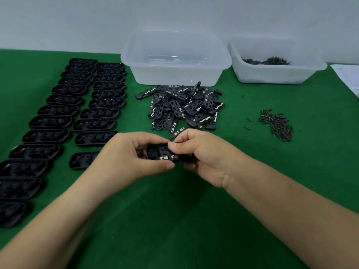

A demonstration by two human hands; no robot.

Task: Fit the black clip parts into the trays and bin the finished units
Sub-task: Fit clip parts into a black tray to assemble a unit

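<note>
Both hands hold one black tray (155,153) above the green table, near the middle. My left hand (128,156) grips its left end, thumb below and fingers above. My right hand (200,152) holds its right end, and its thumb presses a black clip part with silver contacts (165,155) into the tray. A heap of black clip parts (184,107) lies just beyond the hands. Two rows of black trays (64,113) run down the left side. A clear plastic bin (174,59) stands behind the heap.
A second clear bin (272,72) at the back right holds small dark pins. A loose pile of the same pins (277,125) lies on the green mat (174,210) to the right. White paper (347,74) sits at the far right edge.
</note>
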